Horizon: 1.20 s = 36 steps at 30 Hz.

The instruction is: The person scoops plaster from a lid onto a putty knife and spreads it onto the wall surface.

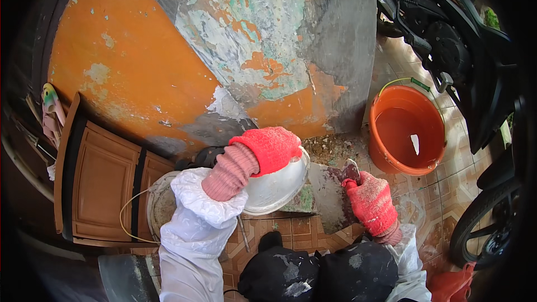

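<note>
My left hand [267, 146], in a red knit glove, is closed over the rim of a white bucket [275, 191]. The bucket is tilted, and its inside is hidden from me. To its right, my right hand [373, 201], gloved the same way, is wrapped around the worn handle of a trowel [329, 193]. Its broad grey blade is smeared and lies close beside the bucket, low over the floor. A greenish, stained flat piece [302, 200] shows between bucket and blade; I cannot tell whether it belongs to the trowel.
Ahead stands a wall [151, 61] with peeling orange paint and grey patches. An orange bucket [382, 144] holding liquid is at the right, near a motorcycle [447, 50]. At left are a brown wooden cabinet [106, 179] and another bucket [158, 204]. Debris [335, 148] lies along the wall's foot.
</note>
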### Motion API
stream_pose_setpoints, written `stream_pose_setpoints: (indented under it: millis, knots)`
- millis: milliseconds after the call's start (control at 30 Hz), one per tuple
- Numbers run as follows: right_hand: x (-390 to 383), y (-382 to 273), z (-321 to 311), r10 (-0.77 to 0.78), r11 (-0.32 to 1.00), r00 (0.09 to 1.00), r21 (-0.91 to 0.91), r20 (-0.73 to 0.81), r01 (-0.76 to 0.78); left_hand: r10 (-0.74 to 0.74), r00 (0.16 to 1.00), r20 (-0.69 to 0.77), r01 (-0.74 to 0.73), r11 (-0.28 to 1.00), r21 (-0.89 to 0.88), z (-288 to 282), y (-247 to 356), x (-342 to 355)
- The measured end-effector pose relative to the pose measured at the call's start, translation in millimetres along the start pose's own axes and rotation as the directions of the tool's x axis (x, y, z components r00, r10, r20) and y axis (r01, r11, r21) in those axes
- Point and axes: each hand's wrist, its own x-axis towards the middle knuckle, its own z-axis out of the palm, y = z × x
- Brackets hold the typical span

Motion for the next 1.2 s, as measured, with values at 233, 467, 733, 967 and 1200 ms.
stream_pose_setpoints:
  millis: [233,467,733,967,1200]
  knots:
    - [0,0,1,0.021,1.0,0.999,-0.016,0.038,-0.02,0.135,0.982,0.132,-0.151,0.981,0.123,14,-10,10]
    - [-1,11,9,0.107,0.983,0.994,0.144,0.034,-0.11,0.088,0.945,0.315,-0.052,0.991,-0.119,25,-24,27]
    - [7,54,8,0.136,0.522,0.985,0.837,0.109,-0.165,0.202,0.979,0.032,-0.183,0.934,-0.308,66,-59,17]
    - [19,96,54,-0.038,0.299,0.937,0.898,0.348,-0.321,0.071,0.969,-0.237,-0.146,0.937,-0.316,66,-57,4]
    - [22,62,60,-0.1,0.206,0.907,0.9,0.409,-0.384,-0.044,0.973,-0.226,-0.149,0.626,-0.765,59,-44,5]
